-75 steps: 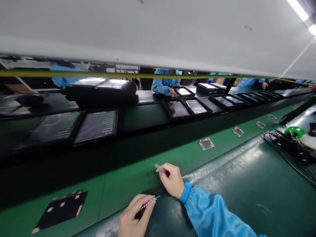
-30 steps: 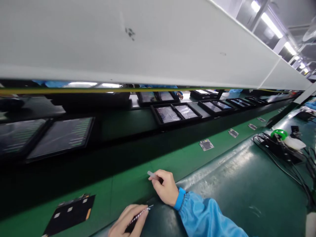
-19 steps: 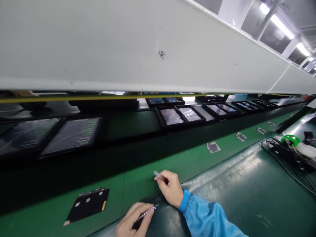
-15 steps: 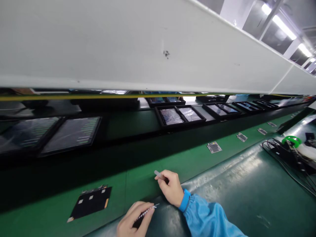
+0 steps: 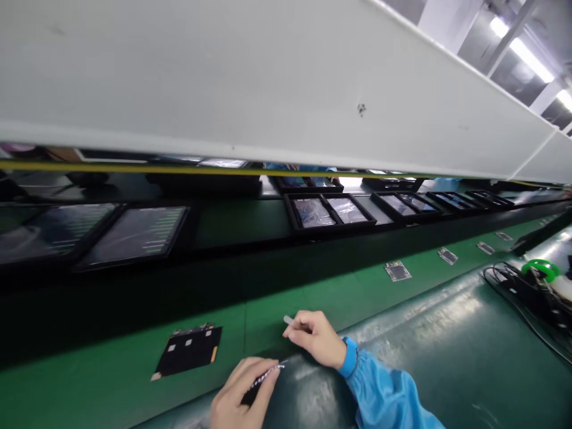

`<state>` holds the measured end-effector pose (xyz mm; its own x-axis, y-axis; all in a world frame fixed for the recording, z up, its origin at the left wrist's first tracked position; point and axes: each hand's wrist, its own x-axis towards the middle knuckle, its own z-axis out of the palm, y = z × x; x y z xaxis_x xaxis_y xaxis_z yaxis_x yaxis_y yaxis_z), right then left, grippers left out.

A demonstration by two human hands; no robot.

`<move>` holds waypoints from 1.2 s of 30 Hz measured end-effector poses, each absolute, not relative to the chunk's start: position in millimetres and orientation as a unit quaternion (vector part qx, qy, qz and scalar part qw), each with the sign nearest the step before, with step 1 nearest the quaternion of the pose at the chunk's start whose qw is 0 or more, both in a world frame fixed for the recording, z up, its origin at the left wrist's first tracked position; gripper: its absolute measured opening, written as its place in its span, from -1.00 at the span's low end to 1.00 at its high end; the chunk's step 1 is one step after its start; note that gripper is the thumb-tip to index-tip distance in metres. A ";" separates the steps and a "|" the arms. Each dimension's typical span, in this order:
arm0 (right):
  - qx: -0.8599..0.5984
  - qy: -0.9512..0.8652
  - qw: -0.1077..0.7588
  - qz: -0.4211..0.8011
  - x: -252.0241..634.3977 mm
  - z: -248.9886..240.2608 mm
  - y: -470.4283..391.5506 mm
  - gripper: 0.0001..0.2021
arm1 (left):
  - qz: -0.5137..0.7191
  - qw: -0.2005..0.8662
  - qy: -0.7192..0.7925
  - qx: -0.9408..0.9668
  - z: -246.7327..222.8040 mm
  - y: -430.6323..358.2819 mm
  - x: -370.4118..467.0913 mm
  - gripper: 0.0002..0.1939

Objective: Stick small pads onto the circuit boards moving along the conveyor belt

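Observation:
My left hand is closed at the bottom centre, pinching a thin black-and-white striped piece with a fine pale end sticking out past the fingertips. Most of that piece is hidden in the palm, so its kind is unclear. To the right and a bit farther off, my right hand is closed around a slim grey, round-ended strip; only its tip shows. Both hands are near the front edge of the green belt. Left of them a black sheet with white squares lies flat on the belt.
Several small circuit boards lie in a row along the belt to the right. Behind, black trays hold film-covered panels. A white overhead panel spans above. Cables and a green ring are at right.
The view has shifted, so the trays, boards and black sheet appear farther right. My right hand appears slightly right and lower, with less of the grey strip showing. Both grips stay closed.

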<state>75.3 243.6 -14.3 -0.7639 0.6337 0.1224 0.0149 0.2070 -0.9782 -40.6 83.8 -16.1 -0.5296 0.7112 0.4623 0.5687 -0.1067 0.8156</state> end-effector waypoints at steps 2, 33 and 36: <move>-0.189 -0.731 0.225 0.616 77.7 -10.9 246.5 -0.69 | 0.556 0.055 0.678 0.478 -14.0 83.3 -46.0 -0.74; -0.149 -0.824 0.176 0.518 96.9 5.6 235.2 -0.76 | 0.577 0.130 0.673 0.444 -5.9 82.8 -29.1 -0.91; -0.150 -0.825 0.174 0.516 96.2 5.9 234.5 -0.77 | 0.576 0.124 0.671 0.450 -8.7 83.2 -29.6 -0.92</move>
